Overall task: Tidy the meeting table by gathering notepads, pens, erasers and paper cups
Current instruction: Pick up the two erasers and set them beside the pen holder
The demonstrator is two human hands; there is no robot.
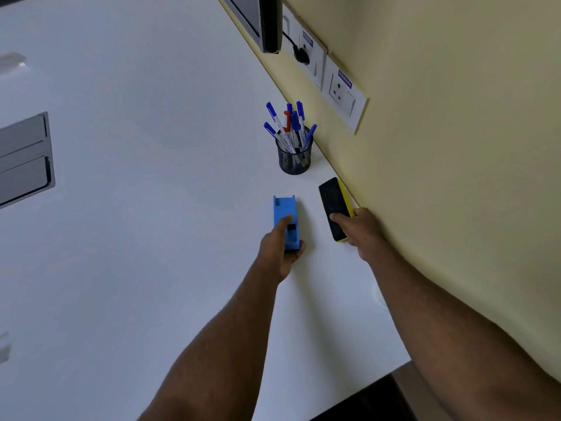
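Observation:
My left hand [280,247] grips the near end of a blue eraser [285,212] that rests on the white table [151,208]. To its right, my right hand [362,229] holds a yellow eraser with black felt facing up [333,202], close to the wall. Just beyond both erasers stands a black mesh pen holder [295,158] filled with several blue-capped pens and one red-capped pen [291,126].
A yellow wall [455,147] runs along the table's right edge, with socket plates [343,92] and a plugged-in cable [300,53]. A monitor edge [261,19] hangs at the top. A grey cable hatch [24,159] sits in the table at left. The table's near edge is at bottom right.

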